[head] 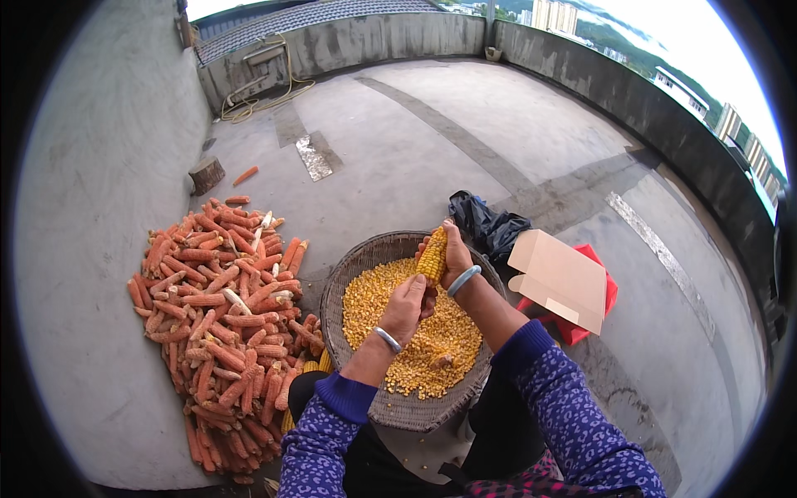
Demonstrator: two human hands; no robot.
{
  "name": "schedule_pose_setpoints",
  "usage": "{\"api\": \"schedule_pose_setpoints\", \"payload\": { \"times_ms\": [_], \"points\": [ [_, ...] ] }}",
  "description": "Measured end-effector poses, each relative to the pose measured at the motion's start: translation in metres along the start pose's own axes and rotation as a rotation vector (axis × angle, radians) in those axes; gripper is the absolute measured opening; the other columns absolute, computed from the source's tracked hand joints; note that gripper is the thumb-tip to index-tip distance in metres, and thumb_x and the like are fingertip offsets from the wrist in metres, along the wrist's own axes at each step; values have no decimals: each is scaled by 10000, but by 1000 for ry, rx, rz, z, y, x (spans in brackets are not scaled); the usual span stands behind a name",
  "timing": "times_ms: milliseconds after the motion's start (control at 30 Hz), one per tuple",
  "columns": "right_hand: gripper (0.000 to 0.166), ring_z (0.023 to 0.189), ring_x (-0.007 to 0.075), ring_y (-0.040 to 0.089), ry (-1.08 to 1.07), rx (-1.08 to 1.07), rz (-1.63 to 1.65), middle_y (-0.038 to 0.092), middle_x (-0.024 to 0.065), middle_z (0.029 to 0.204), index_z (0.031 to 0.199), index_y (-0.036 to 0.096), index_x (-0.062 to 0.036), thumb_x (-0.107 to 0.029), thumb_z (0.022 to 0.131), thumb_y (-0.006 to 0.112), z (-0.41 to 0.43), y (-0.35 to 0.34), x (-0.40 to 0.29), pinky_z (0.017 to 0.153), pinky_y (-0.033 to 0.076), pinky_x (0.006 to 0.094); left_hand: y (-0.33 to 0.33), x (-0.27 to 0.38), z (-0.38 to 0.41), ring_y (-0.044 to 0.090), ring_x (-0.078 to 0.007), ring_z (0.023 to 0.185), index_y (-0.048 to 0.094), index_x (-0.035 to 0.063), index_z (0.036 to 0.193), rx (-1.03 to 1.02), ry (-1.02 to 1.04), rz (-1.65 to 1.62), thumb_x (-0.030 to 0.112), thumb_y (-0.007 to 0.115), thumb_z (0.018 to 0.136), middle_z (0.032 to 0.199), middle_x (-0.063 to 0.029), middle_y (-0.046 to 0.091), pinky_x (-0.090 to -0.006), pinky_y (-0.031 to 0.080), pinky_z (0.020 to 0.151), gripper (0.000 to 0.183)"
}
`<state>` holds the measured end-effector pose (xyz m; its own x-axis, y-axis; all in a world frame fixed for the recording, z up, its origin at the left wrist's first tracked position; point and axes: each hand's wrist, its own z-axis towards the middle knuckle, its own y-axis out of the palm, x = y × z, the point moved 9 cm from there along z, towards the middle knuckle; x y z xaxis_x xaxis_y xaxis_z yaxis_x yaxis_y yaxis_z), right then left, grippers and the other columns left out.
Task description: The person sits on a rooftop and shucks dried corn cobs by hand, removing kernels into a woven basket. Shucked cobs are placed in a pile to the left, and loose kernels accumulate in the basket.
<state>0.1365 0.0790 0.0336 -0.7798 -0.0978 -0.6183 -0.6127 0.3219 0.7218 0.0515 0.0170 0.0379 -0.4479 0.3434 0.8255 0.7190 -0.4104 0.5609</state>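
Both my hands are on one ear of yellow corn (432,256), held above a round woven basket (339,292). My left hand (406,306) grips its lower end, with the thumb against the kernels. Around the upper end curl the fingers of my right hand (457,254). Loose yellow kernels (380,305) fill much of the basket beneath. A small piece of cob or husk (442,361) lies on them near the front. The basket stands close to my knees.
A large heap of stripped reddish corncobs (218,317) lies left of the basket, with yellow ears (325,361) between. To the right are a black plastic bag (489,224), a flattened cardboard box (563,280) and a red bag (610,289). A wood stump (207,174) stands by the wall.
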Motion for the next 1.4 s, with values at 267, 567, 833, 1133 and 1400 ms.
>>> {"api": "schedule_pose_setpoints", "payload": {
  "times_ms": [267, 567, 833, 1133, 1400],
  "points": [
    [275, 585, 214, 527, -75, 94, -91, 485, 102, 728, 919, 371, -61, -299, 805, 449, 6, -12, -5, 503, 482, 361, -15, -9, 4, 393, -67, 510, 459, 58, 863, 94, -52, 37, 101, 334, 832, 665, 10, 446, -182, 295, 413, 135],
    [274, 585, 211, 521, -100, 109, -78, 479, 107, 719, 914, 366, -62, -311, 819, 431, -2, -8, -3, 517, 483, 362, -15, -10, 2, 415, -69, 480, 439, 107, 753, 96, -165, -120, 345, 451, 829, 612, 25, 444, -181, 302, 385, 250],
    [385, 597, 220, 514, -28, 146, -45, 471, 108, 743, 969, 356, -46, -407, 835, 355, -5, -14, 4, 526, 482, 366, -11, -11, 4, 311, -48, 441, 421, 101, 723, 73, -67, 2, 346, 407, 853, 564, 44, 350, -181, 234, 368, 278],
    [342, 567, 196, 509, -106, 103, -201, 473, 93, 707, 905, 378, -42, -379, 847, 359, 2, -10, -4, 512, 467, 332, -3, -4, 2, 427, -79, 502, 470, 106, 787, 51, -153, -34, 376, 406, 845, 615, 9, 469, -197, 306, 400, 283],
    [369, 587, 203, 529, 16, 52, -220, 493, 93, 728, 950, 403, -49, -400, 847, 352, -5, 0, 16, 516, 469, 324, -10, -12, 4, 263, -44, 368, 410, 109, 756, 107, -63, 71, 366, 407, 848, 515, 59, 312, -191, 200, 337, 273]
  ]
}}
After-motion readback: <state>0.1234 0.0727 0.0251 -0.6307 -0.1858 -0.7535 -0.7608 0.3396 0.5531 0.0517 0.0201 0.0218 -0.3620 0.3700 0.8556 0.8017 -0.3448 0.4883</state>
